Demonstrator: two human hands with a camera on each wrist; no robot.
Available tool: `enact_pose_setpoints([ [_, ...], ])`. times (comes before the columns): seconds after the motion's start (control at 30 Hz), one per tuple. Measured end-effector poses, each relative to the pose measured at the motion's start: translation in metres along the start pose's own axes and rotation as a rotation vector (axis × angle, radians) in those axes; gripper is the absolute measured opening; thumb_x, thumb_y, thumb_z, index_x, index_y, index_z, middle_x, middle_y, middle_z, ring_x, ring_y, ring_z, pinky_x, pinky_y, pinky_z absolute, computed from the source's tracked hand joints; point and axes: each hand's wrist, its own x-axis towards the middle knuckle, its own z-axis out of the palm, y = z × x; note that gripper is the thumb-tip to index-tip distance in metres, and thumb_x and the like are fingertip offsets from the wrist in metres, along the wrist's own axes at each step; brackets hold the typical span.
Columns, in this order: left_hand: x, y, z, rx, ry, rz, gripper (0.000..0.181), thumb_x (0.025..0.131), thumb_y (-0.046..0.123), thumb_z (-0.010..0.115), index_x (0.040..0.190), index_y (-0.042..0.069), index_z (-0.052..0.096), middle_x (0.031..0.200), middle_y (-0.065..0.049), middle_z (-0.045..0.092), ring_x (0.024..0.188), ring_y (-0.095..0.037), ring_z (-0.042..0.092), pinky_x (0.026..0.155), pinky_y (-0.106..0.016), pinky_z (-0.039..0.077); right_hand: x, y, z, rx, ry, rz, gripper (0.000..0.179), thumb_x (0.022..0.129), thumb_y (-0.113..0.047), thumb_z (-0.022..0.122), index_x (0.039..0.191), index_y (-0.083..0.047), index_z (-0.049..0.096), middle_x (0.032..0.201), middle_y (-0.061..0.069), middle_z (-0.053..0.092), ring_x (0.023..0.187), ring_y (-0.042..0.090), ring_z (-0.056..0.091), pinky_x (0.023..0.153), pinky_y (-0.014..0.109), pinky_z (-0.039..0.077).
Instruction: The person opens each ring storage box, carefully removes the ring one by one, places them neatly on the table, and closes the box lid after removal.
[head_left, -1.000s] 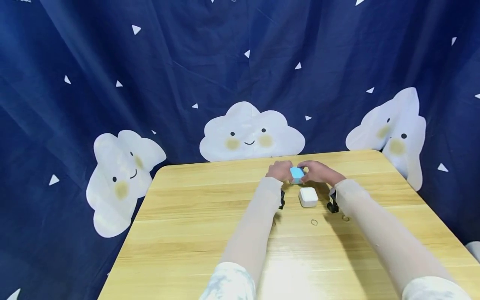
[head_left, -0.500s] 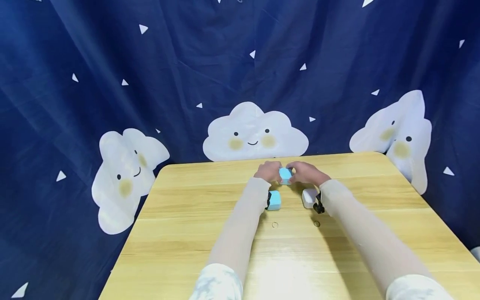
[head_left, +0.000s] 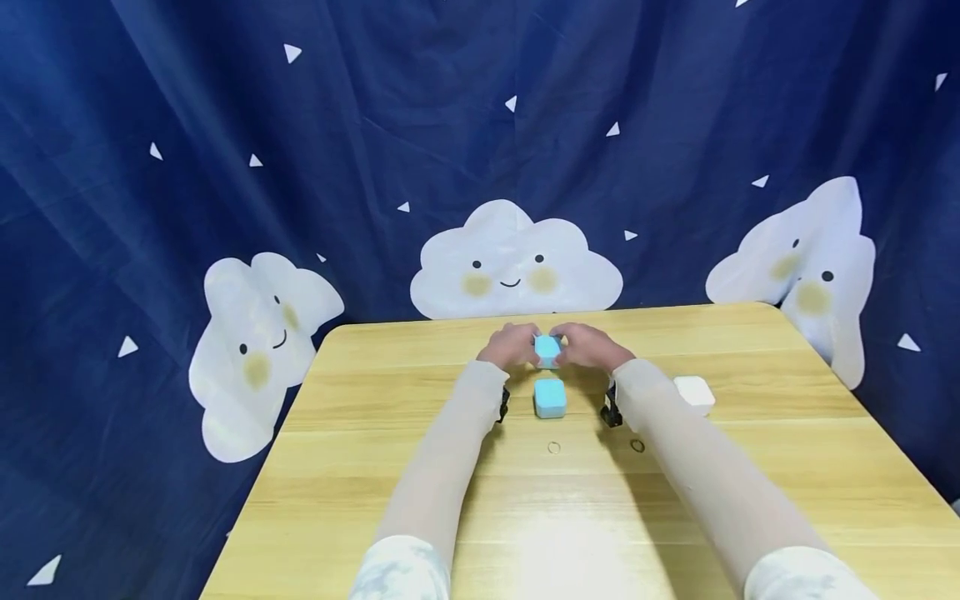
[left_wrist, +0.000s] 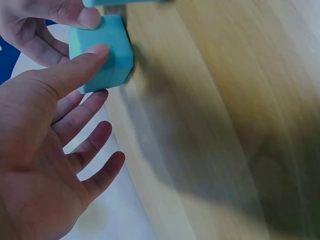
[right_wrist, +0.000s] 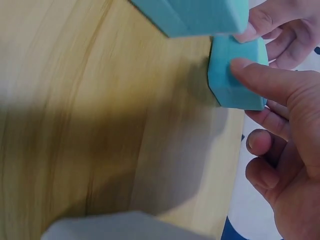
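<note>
Both hands pinch one small light-blue box with rounded corners near the table's back edge. The left hand holds its left side; in the left wrist view its thumb lies on the box's face and its lower fingers are spread apart. From the right, the right hand grips it between thumb and fingers; its lower fingers curl in the right wrist view. A seam shows round the box. I cannot tell whether it touches the table. Just in front stands a second light-blue box, between the wrists.
To the right of the right forearm sits a white box. A white shape shows at the right wrist view's lower edge. Two thin rings lie on the wooden table. A dark blue curtain hangs behind.
Both hands have moved left, carrying the light-blue box. The second blue box has come out from behind the left forearm. The white box seen between the forearms has dropped from sight there.
</note>
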Motion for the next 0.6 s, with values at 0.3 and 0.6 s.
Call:
enact_pose_setpoints([
  [0.3, -0.015, -0.024, 0.000, -0.071, 0.024, -0.001, 0.049, 0.078, 0.031, 0.078, 0.123, 0.024, 0.058, 0.116, 0.005, 0.062, 0.104, -0.018, 0.048, 0.086, -0.040, 0.042, 0.007, -0.019, 0.008, 0.082, -0.023, 0.001, 0.052, 0.079, -0.017, 0.076, 0.127, -0.010, 0.058, 0.117, 0.006, 0.062, 0.095, 0.021, 0.056, 0.085, 0.039, 0.046],
  [0.6, -0.025, -0.044, 0.003, -0.153, 0.032, -0.029, 0.053, 0.078, 0.035, 0.077, 0.126, 0.026, 0.056, 0.118, 0.008, 0.059, 0.108, -0.018, 0.048, 0.088, -0.041, 0.042, 0.012, -0.028, 0.015, 0.178, -0.036, -0.019, 0.050, 0.076, -0.016, 0.077, 0.122, -0.009, 0.060, 0.116, 0.005, 0.062, 0.094, 0.021, 0.056, 0.084, 0.038, 0.046],
])
